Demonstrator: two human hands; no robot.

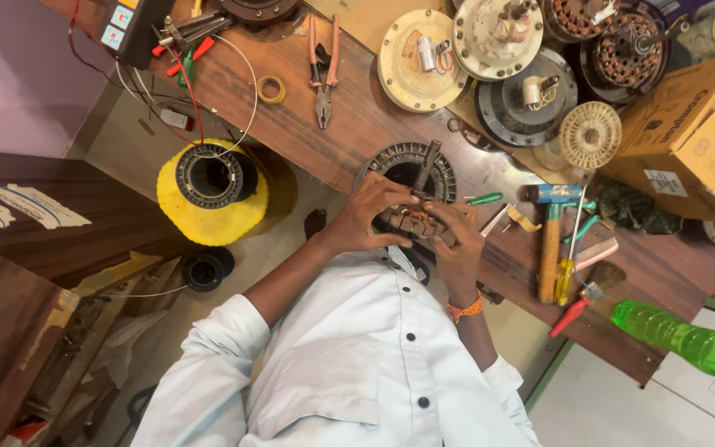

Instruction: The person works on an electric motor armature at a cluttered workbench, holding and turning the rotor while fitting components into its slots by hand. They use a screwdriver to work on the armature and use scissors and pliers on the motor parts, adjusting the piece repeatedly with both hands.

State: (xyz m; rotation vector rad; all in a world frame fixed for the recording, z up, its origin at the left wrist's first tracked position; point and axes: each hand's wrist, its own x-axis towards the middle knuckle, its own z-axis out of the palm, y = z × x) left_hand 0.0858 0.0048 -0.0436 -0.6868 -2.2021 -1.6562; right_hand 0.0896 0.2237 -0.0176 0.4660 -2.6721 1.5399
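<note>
Dark stator ring (407,170) on bench; left hand (366,217), right hand (457,240) both gripping its near rim, apparently.

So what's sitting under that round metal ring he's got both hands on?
The ring-shaped stator rests on the wooden workbench. Its near edge is covered by the left hand and right hand, so anything beneath there is hidden.

Both hands (411,223) together, fingers curled, forearms converging.
</note>
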